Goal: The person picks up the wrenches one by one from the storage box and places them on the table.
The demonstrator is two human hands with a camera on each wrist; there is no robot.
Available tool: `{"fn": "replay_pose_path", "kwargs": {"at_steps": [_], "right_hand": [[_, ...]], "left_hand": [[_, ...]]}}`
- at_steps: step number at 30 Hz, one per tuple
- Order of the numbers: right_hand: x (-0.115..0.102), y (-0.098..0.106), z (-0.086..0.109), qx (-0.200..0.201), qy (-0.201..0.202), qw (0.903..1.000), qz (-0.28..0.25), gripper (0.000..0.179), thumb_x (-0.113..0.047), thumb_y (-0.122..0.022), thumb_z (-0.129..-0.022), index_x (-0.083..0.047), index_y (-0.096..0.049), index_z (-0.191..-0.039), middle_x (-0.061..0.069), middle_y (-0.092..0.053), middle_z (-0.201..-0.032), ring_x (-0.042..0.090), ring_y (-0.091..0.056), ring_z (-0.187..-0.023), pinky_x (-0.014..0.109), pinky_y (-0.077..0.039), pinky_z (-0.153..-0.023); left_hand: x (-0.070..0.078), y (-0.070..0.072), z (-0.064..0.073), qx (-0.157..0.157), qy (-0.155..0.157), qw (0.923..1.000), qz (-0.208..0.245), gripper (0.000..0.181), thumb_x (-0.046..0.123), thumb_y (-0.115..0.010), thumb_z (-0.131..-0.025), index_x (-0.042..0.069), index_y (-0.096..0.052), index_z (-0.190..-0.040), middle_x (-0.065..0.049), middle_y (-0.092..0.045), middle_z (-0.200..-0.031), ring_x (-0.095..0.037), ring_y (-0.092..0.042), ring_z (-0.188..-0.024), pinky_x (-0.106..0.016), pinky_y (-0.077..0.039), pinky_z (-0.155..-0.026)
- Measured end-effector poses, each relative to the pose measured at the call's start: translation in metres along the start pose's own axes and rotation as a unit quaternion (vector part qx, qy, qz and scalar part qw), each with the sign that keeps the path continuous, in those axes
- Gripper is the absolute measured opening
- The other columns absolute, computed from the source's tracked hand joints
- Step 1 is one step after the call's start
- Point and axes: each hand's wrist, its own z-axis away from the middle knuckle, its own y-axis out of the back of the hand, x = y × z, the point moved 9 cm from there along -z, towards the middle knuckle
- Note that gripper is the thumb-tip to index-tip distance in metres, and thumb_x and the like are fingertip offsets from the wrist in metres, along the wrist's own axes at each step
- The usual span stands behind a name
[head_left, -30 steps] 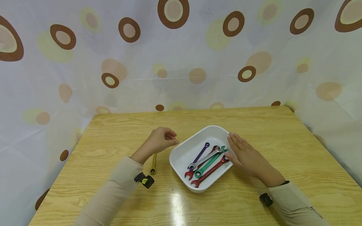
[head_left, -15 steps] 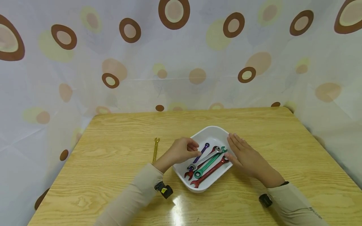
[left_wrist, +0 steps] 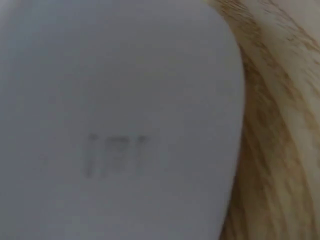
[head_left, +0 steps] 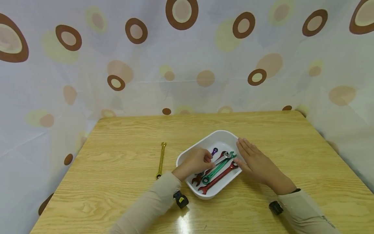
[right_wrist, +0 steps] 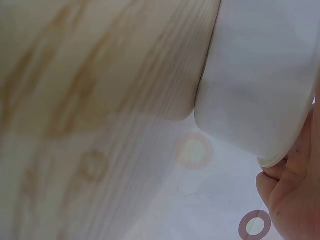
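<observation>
A white plastic tray holds several combination wrenches. Inside it lie a red wrench, a green wrench, a silver wrench and a purple wrench, partly covered by my left hand. That hand is over the tray's left side with its fingers bent, thumb tip right at the silver wrench; I cannot tell whether it grips one. My right hand rests against the tray's right rim, fingers straight and thumb over the edge. The right wrist view shows its fingers at the rim.
A gold wrench lies on the wooden table, left of the tray, its lower end close to the left sleeve. A patterned white curtain hangs behind the table and along both sides.
My left hand has moved right from beside the tray to over the wrenches inside it, uncovering the gold wrench on the table. My right hand stays at the rim.
</observation>
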Motion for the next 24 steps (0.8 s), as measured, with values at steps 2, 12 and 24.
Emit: {"fn": "replay_pose_path", "kwargs": {"at_steps": [2,12,24], "right_hand": [[0.0,0.0,0.0,-0.001,-0.001,1.0,-0.003,0.067,-0.04,-0.039,-0.103,0.007,-0.024,-0.147,0.023,-0.018,-0.155,0.038,-0.014,-0.144,0.05,-0.017,-0.115],[-0.001,0.002,0.0,0.003,-0.001,1.0,-0.004,0.066,-0.04,-0.039,-0.103,0.008,-0.024,-0.147,0.024,-0.019,-0.155,0.039,-0.015,-0.144,0.049,-0.016,-0.115],[0.0,0.001,0.0,0.007,0.004,0.9999,-0.006,0.066,-0.039,-0.04,-0.103,0.008,-0.025,-0.147,0.025,-0.02,-0.154,0.039,-0.016,-0.143,0.047,-0.015,-0.116]], "left_hand": [[-0.002,-0.004,-0.001,0.0,0.004,1.0,-0.004,0.028,0.02,-0.075,-0.083,0.001,-0.068,-0.102,-0.001,-0.065,-0.086,-0.007,-0.056,-0.078,-0.02,-0.047,-0.073],[-0.001,-0.012,-0.006,0.007,-0.002,0.999,-0.045,0.027,0.021,-0.076,-0.082,0.002,-0.068,-0.101,-0.002,-0.067,-0.089,-0.007,-0.057,-0.077,-0.019,-0.048,-0.073],[0.001,-0.015,-0.007,0.026,-0.022,0.9943,-0.101,0.016,0.017,-0.074,-0.084,0.005,-0.069,-0.092,0.003,-0.061,-0.076,-0.005,-0.052,-0.067,-0.016,-0.044,-0.063]]}}
